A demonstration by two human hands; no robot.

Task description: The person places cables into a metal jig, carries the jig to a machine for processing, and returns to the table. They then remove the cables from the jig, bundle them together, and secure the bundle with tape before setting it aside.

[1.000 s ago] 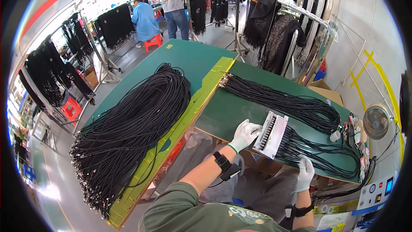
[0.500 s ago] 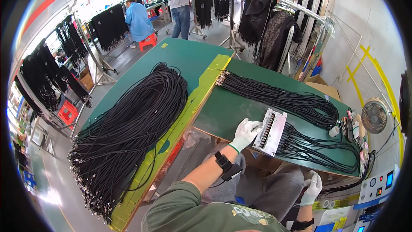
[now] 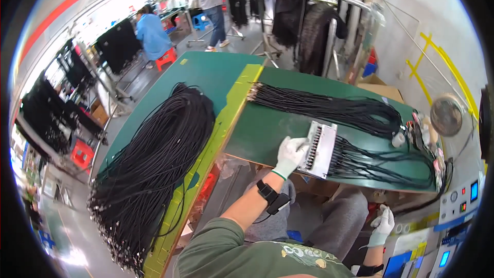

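My left hand [image 3: 290,154], in a white glove, is at the left edge of a pale metal fixture [image 3: 326,152] with a row of dark slots. Its fingers are bent and closed against that edge. Black cables [image 3: 378,162] run from the fixture's right side across the green table and curve round at the far right. My right hand [image 3: 382,221], also gloved, hangs off the table's near edge at the right, beside my knee. Those fingers are curled together, and whatever may be in them is too small to make out.
A large heap of black cables [image 3: 159,149] covers the left table, beside a yellow-taped strip [image 3: 226,118]. Another cable bundle [image 3: 329,108] lies beyond the fixture. A small fan [image 3: 446,115] and a control box [image 3: 460,201] stand at right. Two people are in the background.
The view has shifted slightly, so the tables sit further left. My left hand stays at the fixture's edge. My right hand remains below the table edge, its fingers drawn closer together.
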